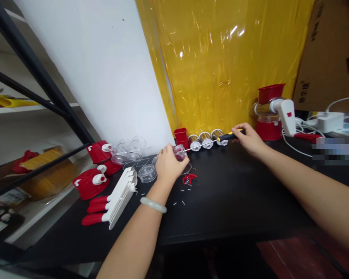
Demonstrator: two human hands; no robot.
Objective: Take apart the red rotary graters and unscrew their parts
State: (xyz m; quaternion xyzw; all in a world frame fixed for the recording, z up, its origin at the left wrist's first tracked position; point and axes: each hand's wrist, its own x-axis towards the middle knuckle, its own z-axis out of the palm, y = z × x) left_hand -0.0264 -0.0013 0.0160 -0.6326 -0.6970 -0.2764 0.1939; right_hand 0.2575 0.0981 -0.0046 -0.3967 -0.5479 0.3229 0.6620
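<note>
My left hand [169,166] grips a clear plastic part [180,152] above the black table. My right hand [250,140] holds a screwdriver [227,136] by its black and yellow handle. The long metal shaft runs leftward, with its tip at the clear part; whether it sits on a screw is too small to tell. Just below lie small red plastic pieces [189,178] and several loose screws [183,202]. Another clear round part [147,173] rests left of my left hand. Behind the shaft stand a red plastic hopper [180,138] and several metal grater drums [206,140] with white ends.
On the left are red plastic bases [90,184], stacked clear housings [130,150] and white crank handles [122,195] with red grips. An assembled rotary grater [269,130] stands at the back right, near white cables and a power adapter [330,122]. A yellow plastic curtain [221,66] hangs behind.
</note>
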